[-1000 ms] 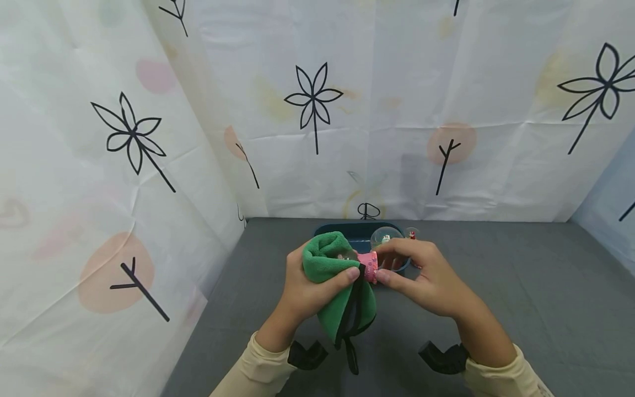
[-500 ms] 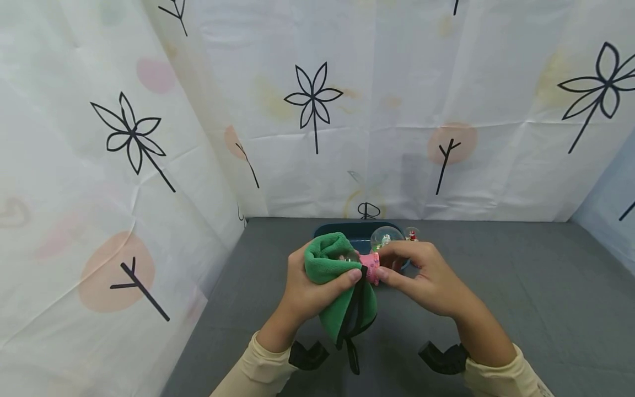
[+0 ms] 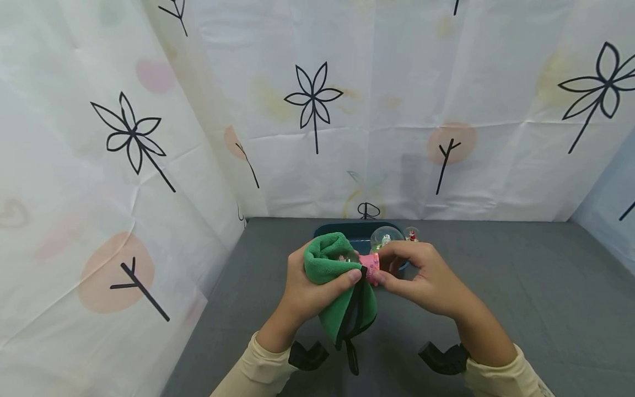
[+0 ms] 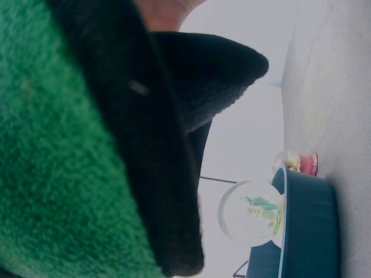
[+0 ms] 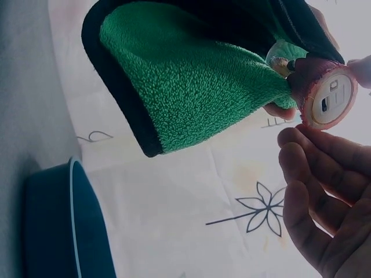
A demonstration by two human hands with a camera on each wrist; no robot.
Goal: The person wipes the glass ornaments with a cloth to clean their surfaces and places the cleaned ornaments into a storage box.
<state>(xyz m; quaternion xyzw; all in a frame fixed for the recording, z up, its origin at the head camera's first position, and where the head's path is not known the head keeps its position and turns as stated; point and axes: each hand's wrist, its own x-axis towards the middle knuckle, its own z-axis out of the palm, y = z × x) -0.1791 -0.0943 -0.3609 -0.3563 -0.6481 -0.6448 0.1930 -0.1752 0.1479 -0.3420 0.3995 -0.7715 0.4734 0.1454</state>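
In the head view my left hand [image 3: 308, 291] grips a green cloth [image 3: 322, 269] with black edging, wrapped round the glass ball of a snow globe [image 3: 369, 267]. Its pink base sticks out to the right of the cloth. The thumb and fingers of my right hand [image 3: 430, 278] pinch that base at its rim. The right wrist view faces the base's underside [image 5: 332, 99], a pale disc with a small dark switch; some clear glass shows above the cloth fold. Most of the ball is hidden in the cloth. Green pile and black trim fill much of the left wrist view.
Behind the hands on the grey table [image 3: 521, 286] stands a dark blue bin [image 3: 329, 227]. A larger snow globe [image 3: 387, 236] sits in it, its dome above the rim. Just right of the bin is a small globe with a red figure [image 3: 412, 235]. Patterned curtains hang behind.
The cloth and snow globe have shifted very slightly to the right. My right thumb has moved a little on the pink base; otherwise both hands hold about the same pose.
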